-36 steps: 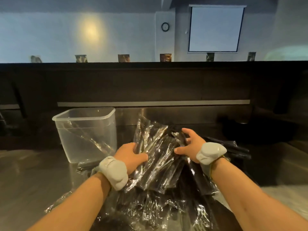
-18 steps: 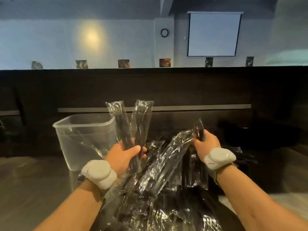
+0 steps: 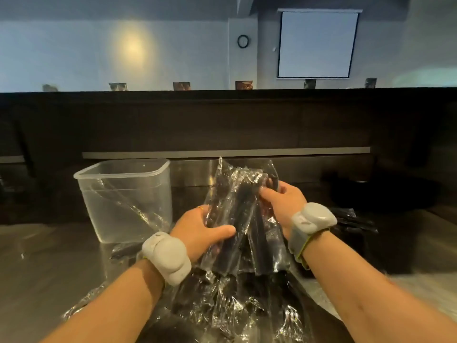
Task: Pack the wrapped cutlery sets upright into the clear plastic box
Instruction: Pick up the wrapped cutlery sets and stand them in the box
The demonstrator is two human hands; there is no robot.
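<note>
Steel counter (image 3: 44, 268) runs under a dark partition, with a projector screen (image 3: 317, 44) at one o'clock on the far wall. Both hands hold one bundle of wrapped cutlery sets (image 3: 237, 219) at centre, long axis near upright, tops leaning slightly toward one o'clock. Left hand (image 3: 200, 231) is clamped around its lower part; right hand (image 3: 282, 204) pinches the upper part. Clear plastic box (image 3: 123, 201) stands at ten o'clock, apart from the bundle. More wrapped sets (image 3: 235, 310) lie heaped at six o'clock.
</note>
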